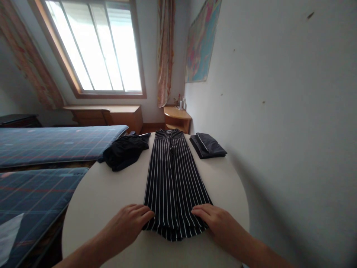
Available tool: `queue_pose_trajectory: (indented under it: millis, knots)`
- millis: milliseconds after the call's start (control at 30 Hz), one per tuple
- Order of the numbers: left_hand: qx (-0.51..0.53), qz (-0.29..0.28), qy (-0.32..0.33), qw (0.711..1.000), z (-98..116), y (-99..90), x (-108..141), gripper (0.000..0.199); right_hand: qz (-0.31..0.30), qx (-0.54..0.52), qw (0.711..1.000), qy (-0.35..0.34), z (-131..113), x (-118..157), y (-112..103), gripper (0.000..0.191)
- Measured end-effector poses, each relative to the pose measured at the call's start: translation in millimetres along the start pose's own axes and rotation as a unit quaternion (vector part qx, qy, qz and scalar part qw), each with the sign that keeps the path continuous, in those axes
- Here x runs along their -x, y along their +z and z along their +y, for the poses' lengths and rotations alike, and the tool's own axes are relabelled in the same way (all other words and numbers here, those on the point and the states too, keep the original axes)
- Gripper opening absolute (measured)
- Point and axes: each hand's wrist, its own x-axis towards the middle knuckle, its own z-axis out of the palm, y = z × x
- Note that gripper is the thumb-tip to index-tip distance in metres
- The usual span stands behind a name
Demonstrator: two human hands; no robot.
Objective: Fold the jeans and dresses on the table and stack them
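Black trousers with white stripes (174, 178) lie flat and lengthwise on the round white table (95, 208). Their waist is at the far side and the wide leg ends are close to me. At the left edge of the hem, my left hand (134, 219) is closed on the cloth, fingertips on top. My right hand (214, 219) grips the opposite edge the same way, its fingers pressed together over the stripes. The undersides of both hands are hidden.
A crumpled black garment (125, 149) lies at the table's far left. Folded dark clothes (208, 145) sit at the far right. Beds with blue plaid mattresses (55, 143) stand to the left, and a white wall (279, 130) runs along the right.
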Motion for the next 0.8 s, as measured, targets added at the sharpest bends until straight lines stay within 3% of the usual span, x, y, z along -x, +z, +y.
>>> queue_pose_trajectory:
  millis: [133,367,467,600,800]
  knots:
    - [0.072,-0.017,0.019,0.997,-10.0,-6.2,3.4,0.043,-0.059,-0.018,0.997,-0.049,7.4,-1.6,-20.8,0.055]
    - [0.226,-0.100,0.038,0.968,-1.1,-50.8,1.5,0.066,-0.192,-0.120,0.973,-0.048,-16.5,-0.3,-69.9,0.058]
    - [0.231,-0.056,0.012,0.971,-8.3,-64.1,-6.6,0.067,-0.163,-0.108,0.980,-0.041,-14.3,-10.8,-91.1,0.055]
    - [0.167,0.044,-0.059,0.983,-35.9,-74.3,-29.5,0.061,-0.050,-0.010,0.999,-0.004,12.4,-43.7,-114.1,0.042]
    - [0.074,0.133,-0.157,0.976,-85.0,-68.5,-79.8,0.048,0.058,0.109,0.991,0.041,49.3,-108.9,-121.7,0.031]
